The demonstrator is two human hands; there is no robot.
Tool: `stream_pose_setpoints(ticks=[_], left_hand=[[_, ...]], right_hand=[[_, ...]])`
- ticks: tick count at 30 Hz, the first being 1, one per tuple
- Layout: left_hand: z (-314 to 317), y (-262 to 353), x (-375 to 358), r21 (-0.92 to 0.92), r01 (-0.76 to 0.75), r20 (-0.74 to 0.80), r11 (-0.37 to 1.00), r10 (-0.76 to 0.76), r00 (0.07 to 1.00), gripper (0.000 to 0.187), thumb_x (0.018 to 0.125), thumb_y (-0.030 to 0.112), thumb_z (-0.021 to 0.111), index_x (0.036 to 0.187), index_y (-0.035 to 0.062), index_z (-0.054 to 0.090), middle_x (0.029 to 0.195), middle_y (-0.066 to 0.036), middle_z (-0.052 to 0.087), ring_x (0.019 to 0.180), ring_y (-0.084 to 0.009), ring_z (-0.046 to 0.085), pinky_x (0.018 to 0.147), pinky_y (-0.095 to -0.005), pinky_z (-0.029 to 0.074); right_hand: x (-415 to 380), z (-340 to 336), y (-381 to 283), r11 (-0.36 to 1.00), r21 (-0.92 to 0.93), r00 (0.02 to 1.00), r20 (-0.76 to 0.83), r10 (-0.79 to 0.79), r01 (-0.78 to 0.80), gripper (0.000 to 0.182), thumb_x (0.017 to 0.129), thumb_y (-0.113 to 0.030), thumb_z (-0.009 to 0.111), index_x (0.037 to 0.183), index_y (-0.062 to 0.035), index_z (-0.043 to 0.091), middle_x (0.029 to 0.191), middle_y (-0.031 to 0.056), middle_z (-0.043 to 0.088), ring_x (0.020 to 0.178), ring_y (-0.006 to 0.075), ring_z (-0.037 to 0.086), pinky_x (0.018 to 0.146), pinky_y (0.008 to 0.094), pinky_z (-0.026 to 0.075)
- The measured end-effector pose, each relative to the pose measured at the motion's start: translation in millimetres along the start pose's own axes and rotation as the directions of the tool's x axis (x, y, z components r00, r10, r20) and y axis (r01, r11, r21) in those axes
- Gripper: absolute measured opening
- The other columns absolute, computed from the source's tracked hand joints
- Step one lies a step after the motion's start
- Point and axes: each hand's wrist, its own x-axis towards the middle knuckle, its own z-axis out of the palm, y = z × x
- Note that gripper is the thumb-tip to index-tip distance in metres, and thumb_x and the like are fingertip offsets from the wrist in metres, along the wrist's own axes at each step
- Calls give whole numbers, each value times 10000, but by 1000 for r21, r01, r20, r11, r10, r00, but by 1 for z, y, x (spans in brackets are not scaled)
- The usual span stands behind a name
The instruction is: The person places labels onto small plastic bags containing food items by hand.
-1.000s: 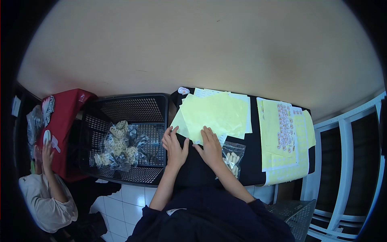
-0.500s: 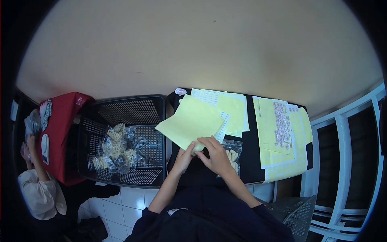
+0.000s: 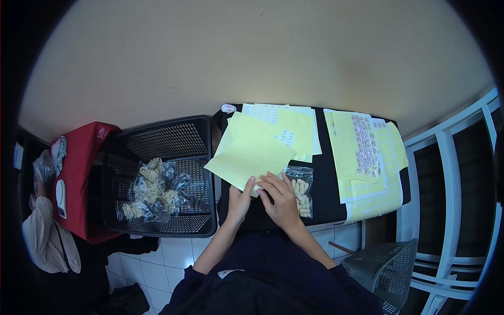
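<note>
A pale yellow sheet of sticker paper (image 3: 249,155) is tilted up in front of me, its near corner between my hands. My left hand (image 3: 240,203) pinches that corner, thumb on top. Beside it, my right hand (image 3: 281,202) has its fingers closed at the same corner; whether a label is between the fingertips is too small to tell. Just right of my right hand lies a clear plastic bag (image 3: 303,202) of pale finger-shaped snacks, partly covered by the hand. Under and behind the held sheet are more label sheets (image 3: 304,131).
A black plastic basket (image 3: 212,173) on the left holds several bags of pale twisted snacks (image 3: 152,184). Printed sticker sheets (image 3: 362,157) lie on the table's right. A grey perforated chair (image 3: 391,268) stands at lower right. Another person's sleeve (image 3: 39,226) shows beside a red-covered table (image 3: 84,157).
The held sheet has turned slightly, and a strip of labels behind it shows differently. Both hands remain at its corner. The view has shifted a little; the other person's arm has moved.
</note>
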Motion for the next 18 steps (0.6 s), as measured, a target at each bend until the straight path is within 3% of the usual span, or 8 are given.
stream_pose_setpoints(ticks=[4,6,9,13,14,15,16,18], left_hand=[[-1,-3,-6,77,26,-17,997,-24,1000,259,845,135,541,1018,-55,506,921,-104,578,812,-136,558,702,-249,440],[-1,-14,-7,49,-218,-54,975,221,974,267,832,118,557,1015,-64,488,907,-98,575,816,-138,554,711,-247,436],[-5,-18,-12,122,-239,-122,963,254,960,307,815,113,582,1029,-75,466,908,-116,572,840,-154,553,734,-247,427],[-13,-14,-10,540,-452,-105,710,589,801,323,833,175,565,1016,-67,458,800,-120,590,732,-157,587,654,-241,452],[-16,5,-17,540,-98,-32,836,137,990,326,837,219,558,981,-59,469,726,-109,587,649,-154,587,591,-239,454],[-18,21,-23,568,269,35,778,-349,936,338,842,262,551,945,-52,480,653,-99,584,566,-150,587,529,-237,457],[-22,26,-26,712,275,94,646,-475,875,345,850,309,531,847,-34,504,550,-63,557,446,-131,549,427,-236,429],[-26,36,-33,725,173,283,667,-516,808,313,857,292,525,823,-19,512,550,-52,550,459,-113,543,432,-223,419]], right_hand=[[-5,-7,-4,996,-70,998,-31,-56,54,172,677,-75,669,844,-81,627,860,44,594,889,243,556,840,411,393],[-10,-8,-5,997,-42,997,-37,-68,67,169,670,-66,671,832,-83,625,856,47,591,867,244,554,812,408,401],[-17,-6,-5,993,-11,993,-12,-117,117,152,673,-51,668,810,-57,603,851,65,585,843,244,549,780,387,405],[-20,-18,-12,896,427,990,-8,140,-123,86,727,35,595,784,4,538,828,119,587,779,206,582,707,273,444],[-23,-20,-6,867,460,977,3,213,-191,87,736,38,587,792,3,531,829,110,588,791,185,579,718,270,445],[-26,-21,3,834,490,959,14,284,-254,87,745,42,579,800,1,525,829,100,589,803,164,576,729,266,445],[-30,-21,14,764,562,935,47,353,-317,83,767,43,568,813,-1,513,829,80,587,813,130,570,743,253,447],[-34,-28,24,643,643,872,84,482,-417,73,781,40,561,815,1,510,825,66,579,800,119,570,740,235,445]])
